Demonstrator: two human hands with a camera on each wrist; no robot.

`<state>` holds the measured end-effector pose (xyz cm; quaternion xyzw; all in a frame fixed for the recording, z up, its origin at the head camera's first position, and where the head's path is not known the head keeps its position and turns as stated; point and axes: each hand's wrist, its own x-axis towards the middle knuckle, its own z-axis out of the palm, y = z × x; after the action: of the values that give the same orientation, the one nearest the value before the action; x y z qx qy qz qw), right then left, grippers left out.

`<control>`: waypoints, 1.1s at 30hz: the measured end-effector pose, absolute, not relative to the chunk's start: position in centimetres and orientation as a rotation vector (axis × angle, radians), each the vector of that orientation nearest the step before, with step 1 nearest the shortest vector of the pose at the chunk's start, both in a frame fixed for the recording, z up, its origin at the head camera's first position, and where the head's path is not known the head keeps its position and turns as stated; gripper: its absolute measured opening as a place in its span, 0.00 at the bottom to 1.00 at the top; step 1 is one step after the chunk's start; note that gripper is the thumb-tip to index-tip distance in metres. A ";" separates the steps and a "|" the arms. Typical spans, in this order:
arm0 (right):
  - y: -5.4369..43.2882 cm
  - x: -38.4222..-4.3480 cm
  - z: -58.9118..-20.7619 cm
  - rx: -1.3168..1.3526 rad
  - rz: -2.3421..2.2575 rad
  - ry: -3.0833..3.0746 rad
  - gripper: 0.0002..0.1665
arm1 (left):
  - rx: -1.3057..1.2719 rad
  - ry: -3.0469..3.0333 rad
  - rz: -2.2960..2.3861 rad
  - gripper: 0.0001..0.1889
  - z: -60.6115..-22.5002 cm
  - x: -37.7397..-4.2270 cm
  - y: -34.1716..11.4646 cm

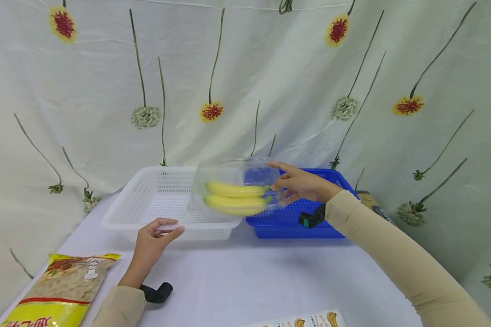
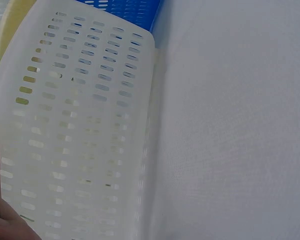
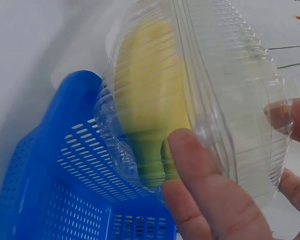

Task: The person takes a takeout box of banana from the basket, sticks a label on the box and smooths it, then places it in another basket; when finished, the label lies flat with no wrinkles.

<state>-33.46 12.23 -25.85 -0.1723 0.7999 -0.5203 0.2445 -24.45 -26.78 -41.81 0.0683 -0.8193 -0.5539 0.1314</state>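
A: Layout, left to right? Clock on the head view, 12 = far side.

B: Yellow-and-beige food packet (image 1: 61,290), lying on the white-covered bench (image 1: 237,281), 8 o'clock of the white basket (image 1: 208,234).

A: Left hand?

B: Left hand (image 1: 153,238) at the white basket's 7 o'clock, thumb and fingers pinching the near rim.

A: Next?

B: Clear plastic clamshell (image 1: 221,169), 3 o'clock of the white basket's centre. Held up across that basket's right end and the blue basket's (image 1: 284,230) left end. Yellow bananas (image 1: 237,200) inside, blurred in head view, can't get a sure count. Right wrist view: green ends toward the fingers, shell halves meet at the flange.

A: Blue basket?

B: 3 o'clock of the white one, just beside it. Banana-print sheet (image 1: 304,320) at its 6 o'clock, near edge of bench, only partly in view.

A: Right hand?

B: Right hand (image 1: 304,184) at the clamshell's 3 o'clock end, gripping it, digits on both sides.

A: Far right?

B: Gold-and-dark packet (image 1: 370,200), blue basket's 3 o'clock, partly hidden. Contents unreadable. Floral curtain (image 1: 245,68) across 12.
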 end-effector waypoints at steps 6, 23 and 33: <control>13.7 -32.2 -26.2 -0.479 -1.414 2.197 0.50 | 0.186 -2.371 -1.616 0.24 -41.8 -24.5 -26.7; 18.0 -28.0 -27.5 -0.479 -1.492 2.134 0.50 | 0.154 -2.354 -1.609 0.23 -41.9 -24.7 -26.7; 20.2 -25.8 -27.8 -0.467 -1.474 2.154 0.51 | 0.156 -2.342 -1.623 0.23 -41.8 -24.6 -26.7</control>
<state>-25.76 20.20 -27.77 -0.1709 0.7880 -0.5394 0.2426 -24.63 -26.72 -41.81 0.0542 -0.8122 -0.5628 0.1436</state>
